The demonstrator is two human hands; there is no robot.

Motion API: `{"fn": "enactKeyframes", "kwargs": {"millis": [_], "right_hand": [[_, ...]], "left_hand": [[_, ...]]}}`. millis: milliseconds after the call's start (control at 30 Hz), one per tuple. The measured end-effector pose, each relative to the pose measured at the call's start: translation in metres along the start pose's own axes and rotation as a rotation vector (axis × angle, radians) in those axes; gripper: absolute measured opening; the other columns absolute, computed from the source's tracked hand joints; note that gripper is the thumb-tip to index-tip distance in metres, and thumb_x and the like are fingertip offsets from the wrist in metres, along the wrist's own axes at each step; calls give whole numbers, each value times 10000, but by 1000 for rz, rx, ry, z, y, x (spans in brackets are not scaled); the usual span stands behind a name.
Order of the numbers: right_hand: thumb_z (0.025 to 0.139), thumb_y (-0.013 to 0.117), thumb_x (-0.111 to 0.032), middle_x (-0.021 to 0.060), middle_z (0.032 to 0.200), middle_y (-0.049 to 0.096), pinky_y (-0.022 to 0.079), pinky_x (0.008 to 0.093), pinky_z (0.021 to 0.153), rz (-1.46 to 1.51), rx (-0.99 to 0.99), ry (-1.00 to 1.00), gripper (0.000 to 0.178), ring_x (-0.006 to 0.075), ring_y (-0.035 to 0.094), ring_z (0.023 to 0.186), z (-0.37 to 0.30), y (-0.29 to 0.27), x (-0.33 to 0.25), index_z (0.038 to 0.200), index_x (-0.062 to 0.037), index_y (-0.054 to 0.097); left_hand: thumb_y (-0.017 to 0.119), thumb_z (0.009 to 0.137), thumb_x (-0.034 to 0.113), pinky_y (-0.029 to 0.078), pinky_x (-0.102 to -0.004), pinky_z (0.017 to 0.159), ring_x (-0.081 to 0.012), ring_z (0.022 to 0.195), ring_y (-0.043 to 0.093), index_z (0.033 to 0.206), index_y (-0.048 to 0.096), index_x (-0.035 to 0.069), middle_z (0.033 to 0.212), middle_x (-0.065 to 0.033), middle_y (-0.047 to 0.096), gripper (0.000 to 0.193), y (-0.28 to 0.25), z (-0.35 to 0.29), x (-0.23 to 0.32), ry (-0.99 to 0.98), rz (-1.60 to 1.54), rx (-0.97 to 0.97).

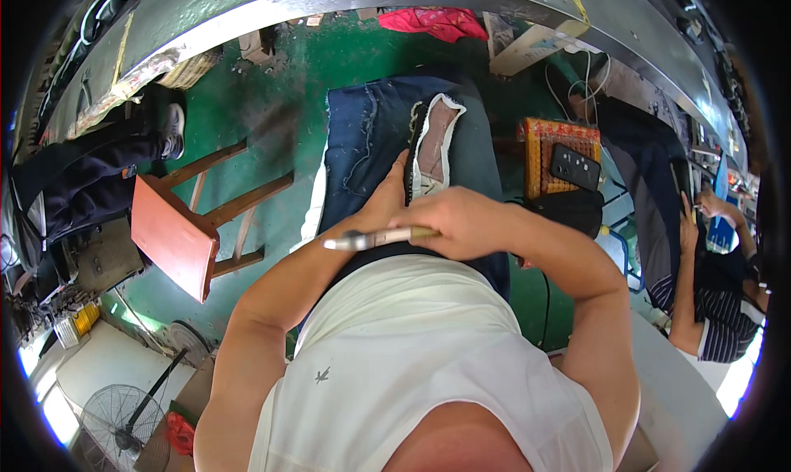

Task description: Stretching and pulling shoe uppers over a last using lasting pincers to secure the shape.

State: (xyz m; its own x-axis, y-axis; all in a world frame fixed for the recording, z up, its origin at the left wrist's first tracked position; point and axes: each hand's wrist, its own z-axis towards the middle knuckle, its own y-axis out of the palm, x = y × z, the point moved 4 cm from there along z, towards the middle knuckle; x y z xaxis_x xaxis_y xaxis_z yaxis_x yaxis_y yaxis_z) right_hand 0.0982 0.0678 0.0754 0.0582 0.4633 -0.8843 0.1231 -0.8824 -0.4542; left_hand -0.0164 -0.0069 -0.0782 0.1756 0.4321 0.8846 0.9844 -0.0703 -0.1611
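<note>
On the dark blue cloth (350,134) over my lap lies a long shoe-shaped piece (432,151) with a brown middle, a ragged white border and a black side. My left hand (383,204) is closed on its near left side, thumb along the edge; the other fingers are mostly hidden. Just nearer to me, my right hand (461,223) grips a hand tool (367,240) with a shiny metal head and a tan handle. The tool lies crosswise, its head pointing left over my left wrist. Its head is slightly blurred, so its exact kind is unclear.
A metal-edged bench (329,4) curves across the far side. At left stands a reddish wooden stool (177,237); a fan (124,422) is behind it. On the right, a phone (575,167) lies on a woven seat (540,155). Co-workers (725,307) sit at both sides.
</note>
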Motion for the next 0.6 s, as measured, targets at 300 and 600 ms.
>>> {"fn": "enactKeyframes", "kwargs": {"millis": [300, 600], "right_hand": [[840, 618, -13, 182, 1163, 588, 541, 450, 833, -636, 273, 256, 503, 362, 606, 1078, -65, -43, 53, 1333, 11, 523], [888, 642, -144, 186, 925, 670, 527, 488, 768, -315, -61, 373, 180, 410, 653, 909, -52, -36, 68, 984, -1, 592]], "left_hand": [[843, 781, 171, 394, -361, 1118, -306, 1314, 525, 1566, 118, -35, 1408, -238, 515, 1088, -8, -23, 43, 34, 67, 56], [843, 768, 170, 408, -359, 1113, -338, 1294, 551, 1563, 94, -40, 1386, -257, 530, 1113, -8, -17, 33, -52, 109, 31]]}}
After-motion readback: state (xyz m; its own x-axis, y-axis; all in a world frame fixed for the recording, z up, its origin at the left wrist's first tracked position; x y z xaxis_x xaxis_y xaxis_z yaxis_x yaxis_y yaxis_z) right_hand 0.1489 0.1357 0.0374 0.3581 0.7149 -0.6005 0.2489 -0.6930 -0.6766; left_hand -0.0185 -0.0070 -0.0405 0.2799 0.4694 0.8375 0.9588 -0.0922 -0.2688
